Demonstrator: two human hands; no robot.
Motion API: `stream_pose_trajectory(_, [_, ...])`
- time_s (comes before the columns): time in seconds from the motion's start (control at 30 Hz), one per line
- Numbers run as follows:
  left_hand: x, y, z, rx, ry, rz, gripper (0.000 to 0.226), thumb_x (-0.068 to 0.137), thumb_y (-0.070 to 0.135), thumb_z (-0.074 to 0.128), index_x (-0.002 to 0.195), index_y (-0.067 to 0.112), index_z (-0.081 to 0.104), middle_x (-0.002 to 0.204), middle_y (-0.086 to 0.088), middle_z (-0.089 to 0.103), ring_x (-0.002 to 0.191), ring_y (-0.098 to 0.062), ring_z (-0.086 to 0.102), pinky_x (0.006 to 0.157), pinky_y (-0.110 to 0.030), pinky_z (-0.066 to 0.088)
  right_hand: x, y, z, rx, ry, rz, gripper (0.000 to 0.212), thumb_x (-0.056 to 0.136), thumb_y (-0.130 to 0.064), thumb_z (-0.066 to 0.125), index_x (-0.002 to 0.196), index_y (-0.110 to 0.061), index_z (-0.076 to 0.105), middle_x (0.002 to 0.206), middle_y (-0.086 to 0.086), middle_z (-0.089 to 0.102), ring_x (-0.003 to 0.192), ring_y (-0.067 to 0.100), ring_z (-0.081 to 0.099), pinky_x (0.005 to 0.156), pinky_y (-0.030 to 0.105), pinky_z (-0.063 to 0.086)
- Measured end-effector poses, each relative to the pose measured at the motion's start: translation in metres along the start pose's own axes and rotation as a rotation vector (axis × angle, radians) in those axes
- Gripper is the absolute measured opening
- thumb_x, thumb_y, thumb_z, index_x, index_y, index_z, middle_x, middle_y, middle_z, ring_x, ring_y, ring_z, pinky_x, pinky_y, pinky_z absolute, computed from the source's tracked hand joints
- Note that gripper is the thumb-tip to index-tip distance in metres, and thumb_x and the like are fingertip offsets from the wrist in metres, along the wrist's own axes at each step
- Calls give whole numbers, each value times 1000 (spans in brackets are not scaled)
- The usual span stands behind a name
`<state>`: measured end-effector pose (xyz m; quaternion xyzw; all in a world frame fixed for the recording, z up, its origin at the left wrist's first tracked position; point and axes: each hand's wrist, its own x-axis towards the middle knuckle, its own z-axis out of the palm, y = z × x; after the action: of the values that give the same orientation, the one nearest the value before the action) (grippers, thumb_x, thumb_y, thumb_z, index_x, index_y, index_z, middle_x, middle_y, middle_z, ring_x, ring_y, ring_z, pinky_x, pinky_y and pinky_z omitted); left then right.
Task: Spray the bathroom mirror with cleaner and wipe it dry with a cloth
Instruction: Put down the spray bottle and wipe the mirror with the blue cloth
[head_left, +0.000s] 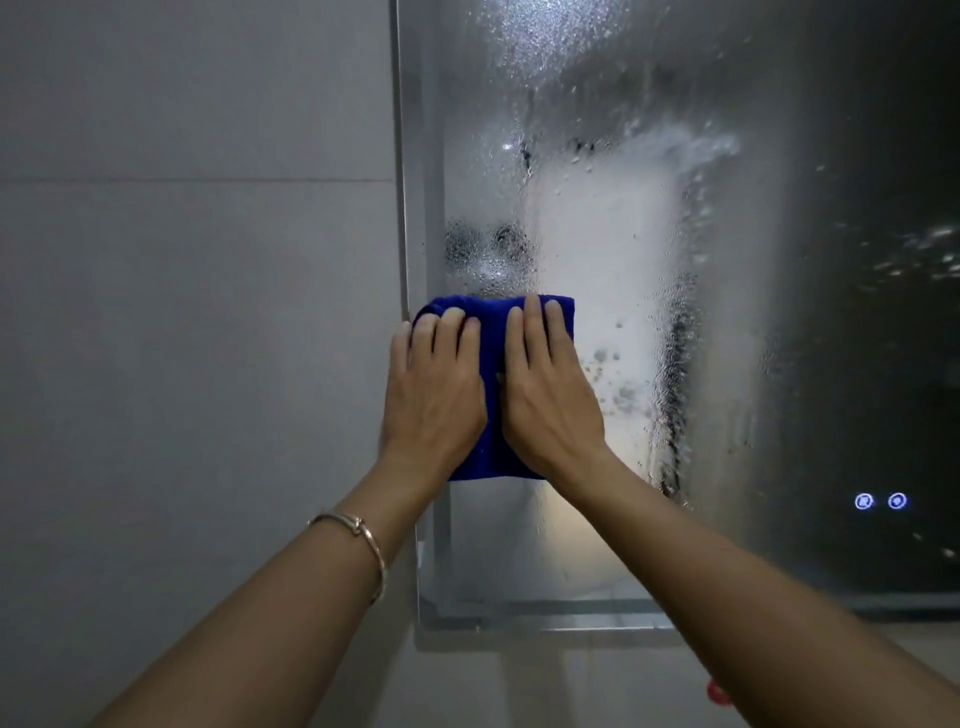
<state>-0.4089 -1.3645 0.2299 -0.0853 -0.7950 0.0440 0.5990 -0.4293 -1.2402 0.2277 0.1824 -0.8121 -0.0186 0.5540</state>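
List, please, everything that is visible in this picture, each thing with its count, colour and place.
mirror: one, silver edge, right of wall
wall: one, grey tiles, left
cleaner: many drops, white foam, on mirror above cloth
cloth: one, blue, on mirror near left edge
lit buttons: two, bluish-white, mirror's lower right
red thing: one, bottom edge, unclear
bracelet: one, metallic, left wrist
left grip: one, bare hand, pressing cloth's left half
right grip: one, bare hand, pressing cloth's right half
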Motion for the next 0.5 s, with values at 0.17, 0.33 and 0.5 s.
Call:
stream_pose_trajectory(0.17, [-13, 1, 10, 178, -122, 16, 59, 92, 31, 30, 143, 2, 29, 152, -17, 27, 140, -33, 23, 111, -53, 14, -6, 5, 7, 31, 21, 39, 60, 92, -32, 33, 143, 0, 35, 149, 23, 35, 138, 39, 32, 109, 49, 30])
stream_pose_trajectory(0.33, [-7, 3, 21, 83, -66, 41, 61, 92, 31, 28, 146, 5, 23, 152, -18, 27, 141, -32, 24, 113, -49, 20, -2, 8, 15, 68, 88, 29, 59, 93, -33, 33, 145, -4, 34, 150, 21, 33, 140, 37, 28, 112, 49, 25])
stream_pose_trajectory(0.5, [-9, -4, 39, -58, -20, 46, 61, 93, 33, 28, 149, 13, 14, 156, -15, 16, 144, -32, 11, 115, -50, 11, -2, 5, 27, 94, 194, 53, 55, 95, -29, 33, 146, -6, 31, 152, 19, 30, 142, 34, 23, 114, 47, 17])
